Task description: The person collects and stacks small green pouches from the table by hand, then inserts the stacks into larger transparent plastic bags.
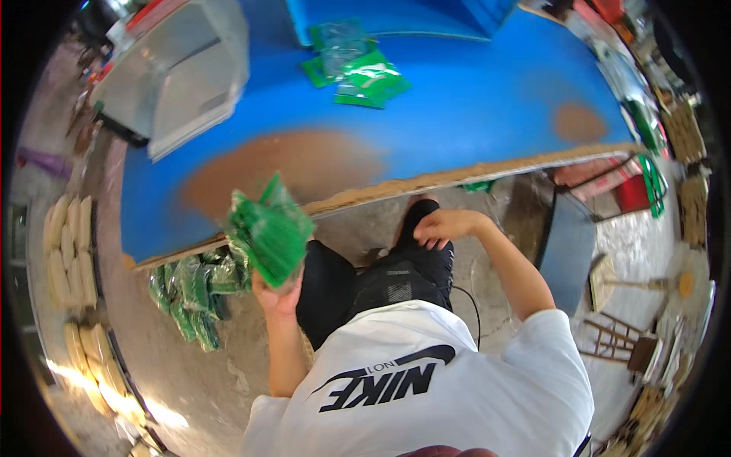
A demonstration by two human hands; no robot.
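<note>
My left hand (280, 297) grips a bundle of green plastic packets (272, 234) from below and holds it up near the table's front edge. Shiny clear film shows on the packets; what is inside them I cannot make out. Over my right thigh hangs my right hand (448, 227), its fingers loosely bent and somewhat apart, with nothing visible in it. Several more green and clear packets (373, 80) lie in a small heap on the blue table (472, 99), in front of a blue bin (403, 23).
A translucent plastic box (194, 87) stands at the table's left end. Wrapped green packets (194, 293) are piled on the floor below the table's left front edge. To the right are a blue board (567, 247) and a small wooden stool (620, 341). Pale sacks (68, 244) are stacked at far left.
</note>
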